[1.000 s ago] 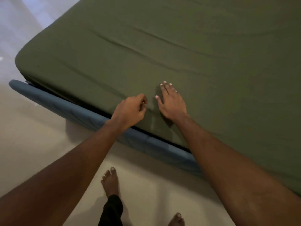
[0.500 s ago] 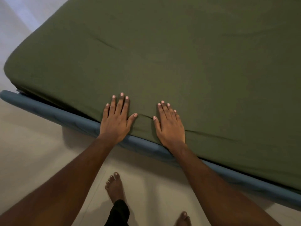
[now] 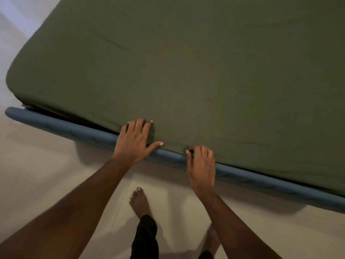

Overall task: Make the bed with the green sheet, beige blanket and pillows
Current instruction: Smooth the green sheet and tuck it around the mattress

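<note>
We see one green sheet [image 3: 186, 71], smooth with a few faint creases, covering the bed above the blue frame [image 3: 74, 128]. Our left hand [image 3: 133, 140] presses it flat, released; our right hand [image 3: 201, 163] pinches its edge.

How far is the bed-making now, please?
Done: the green sheet covers the mattress, mostly smooth, with one faint crease. In hand: the left hand and the right hand work the sheet's near edge above the blue bed frame. Left: no blanket or pillows are in view.
</note>
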